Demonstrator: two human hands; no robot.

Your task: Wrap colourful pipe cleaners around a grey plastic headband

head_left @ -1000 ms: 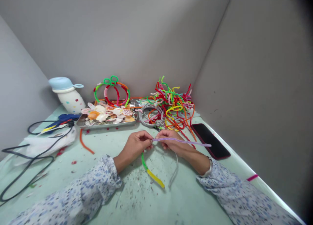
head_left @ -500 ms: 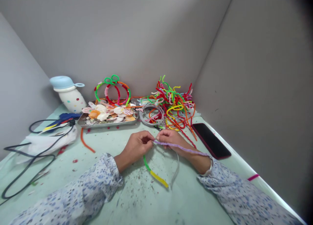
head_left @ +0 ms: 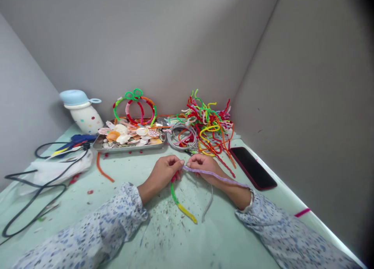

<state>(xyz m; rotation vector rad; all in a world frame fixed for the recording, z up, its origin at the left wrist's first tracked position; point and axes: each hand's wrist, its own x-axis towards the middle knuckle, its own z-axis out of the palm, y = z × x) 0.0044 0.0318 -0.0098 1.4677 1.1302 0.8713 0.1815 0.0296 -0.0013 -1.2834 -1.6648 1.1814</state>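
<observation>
My left hand [head_left: 163, 172] is closed in a pinch on a thin headband [head_left: 179, 202] partly wrapped in green, yellow and red pipe cleaner; its bare grey end [head_left: 208, 204] curves down onto the table. My right hand [head_left: 204, 166] is closed too, pinching a lilac pipe cleaner [head_left: 217, 176] that trails back over my right wrist. The two hands meet fingertip to fingertip at the top of the headband.
Behind the hands lie a metal tray of shells [head_left: 128, 138], two wrapped headbands [head_left: 134, 107], a coil of grey bands [head_left: 181, 136] and a heap of coloured pipe cleaners [head_left: 209, 125]. A phone [head_left: 253, 167] lies right; black cables [head_left: 37, 187], a glue gun [head_left: 71, 142] and a white bottle [head_left: 82, 113] left.
The free end of the lilac pipe cleaner has dropped from sticking out right to lying along my right wrist. Both hands have shifted slightly up and closer together.
</observation>
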